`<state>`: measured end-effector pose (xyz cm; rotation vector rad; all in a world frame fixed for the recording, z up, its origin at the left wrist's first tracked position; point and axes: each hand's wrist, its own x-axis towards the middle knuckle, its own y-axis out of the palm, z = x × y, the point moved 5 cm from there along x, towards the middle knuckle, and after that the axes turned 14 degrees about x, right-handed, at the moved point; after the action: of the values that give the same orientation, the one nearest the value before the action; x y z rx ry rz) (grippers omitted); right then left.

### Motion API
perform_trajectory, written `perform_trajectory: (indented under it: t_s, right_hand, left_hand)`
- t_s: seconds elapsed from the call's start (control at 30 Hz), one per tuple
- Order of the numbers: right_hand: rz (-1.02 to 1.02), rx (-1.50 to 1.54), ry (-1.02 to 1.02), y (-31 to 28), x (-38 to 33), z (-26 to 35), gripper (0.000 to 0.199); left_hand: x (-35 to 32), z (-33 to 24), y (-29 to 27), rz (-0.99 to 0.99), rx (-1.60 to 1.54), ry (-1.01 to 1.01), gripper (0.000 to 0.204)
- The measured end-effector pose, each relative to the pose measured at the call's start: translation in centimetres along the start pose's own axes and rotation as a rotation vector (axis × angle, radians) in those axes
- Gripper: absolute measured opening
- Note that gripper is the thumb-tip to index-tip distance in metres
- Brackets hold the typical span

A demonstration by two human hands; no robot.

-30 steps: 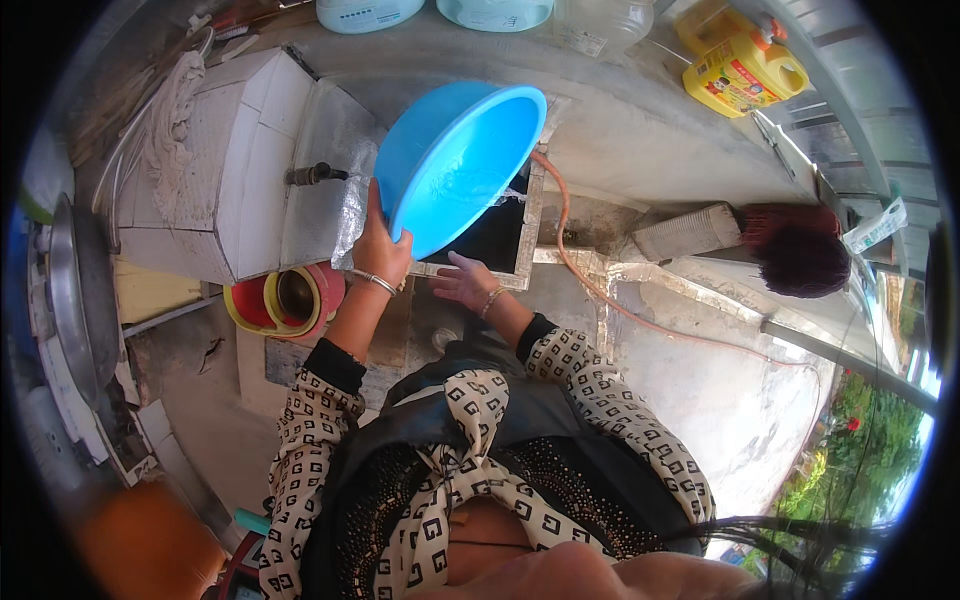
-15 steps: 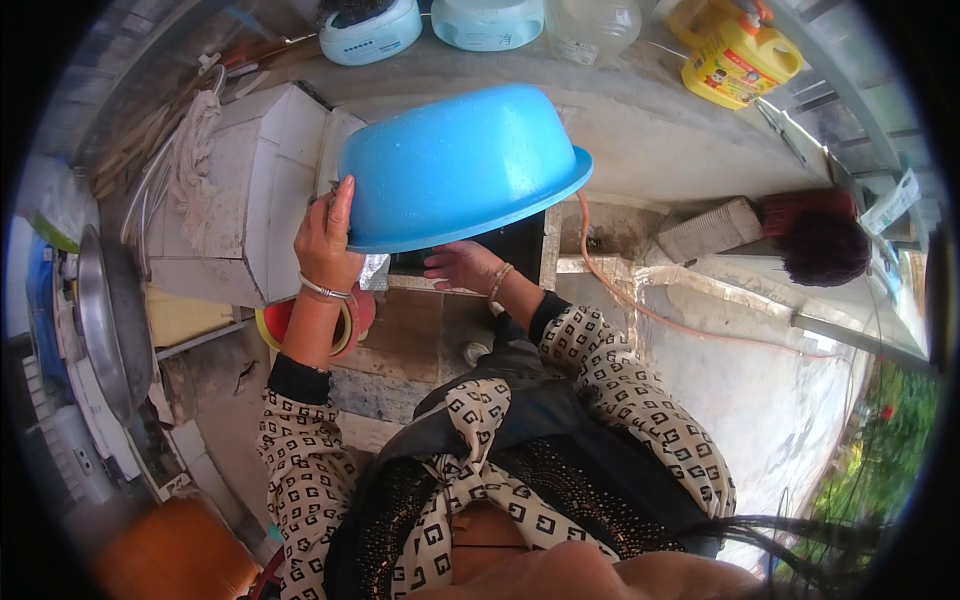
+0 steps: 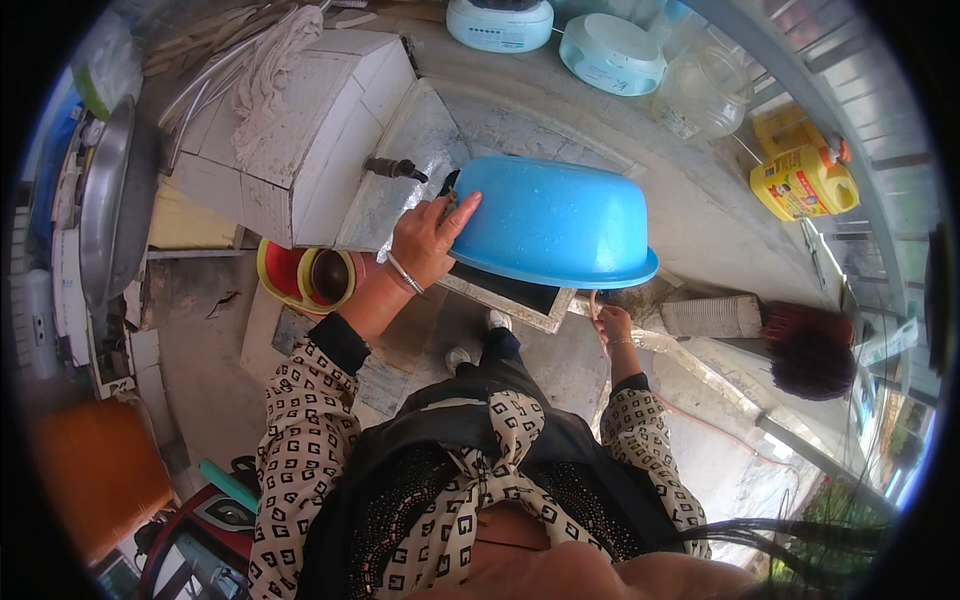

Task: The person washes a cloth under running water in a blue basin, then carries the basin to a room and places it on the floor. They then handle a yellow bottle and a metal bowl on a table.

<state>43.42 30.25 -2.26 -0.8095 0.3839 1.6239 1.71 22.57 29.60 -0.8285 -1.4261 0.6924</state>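
Over the sink (image 3: 507, 310), left hand (image 3: 425, 240) clasps the tipped blue basin (image 3: 555, 220), right hand (image 3: 613, 323) curls around the hose (image 3: 593, 297)

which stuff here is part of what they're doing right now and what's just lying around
In use:
blue basin, tipped over the sink
left hand, gripping the basin
right hand, at the hose
hose
sink

Apparently just lying around:
yellow bottle
clear jar
dark red brush
metal pan
cloth
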Motion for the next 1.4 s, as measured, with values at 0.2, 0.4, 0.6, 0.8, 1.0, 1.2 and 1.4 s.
perform_trajectory:
  t_s: [0.2,0.4,0.6,0.8,1.0,1.2,1.4]
  right_hand:
    - [-0.047,0.018,0.066,-1.4,-1.8,2.0,0.019]
    - [0.144,-0.029,-0.227,4.0,0.9,8.3,0.021]
    - [0.537,-0.097,-0.562,21.0,-2.5,22.8,0.024]
    - [0.829,-0.476,-1.15,36.5,-6.5,30.5,0.033]
    - [0.975,-0.863,-0.933,42.5,-7.6,32.1,0.022]
    - [1.036,-0.988,-1.08,43.4,-6.9,33.8,0.018]
    - [1.14,-1.168,-1.217,47.0,-6.7,34.0,0.026]
  left_hand:
    - [-8.9,-4.3,10.5,0.481,-0.05,-0.36,0.083]
    - [-23.1,-3.2,19.1,0.57,-0.669,-1.503,0.033]
    - [-26.1,-4.0,16.4,0.705,-1.385,-2.172,0.038]
    - [-27.1,-2.5,14.7,0.581,-1.532,-2.037,0.023]
    - [-27.2,-1.5,13.5,0.294,-1.468,-1.935,0.024]
    - [-26.7,-0.9,12.5,0.258,-1.279,-2.017,0.021]
    - [-26.3,-0.7,13.0,0.178,-1.334,-1.981,0.021]
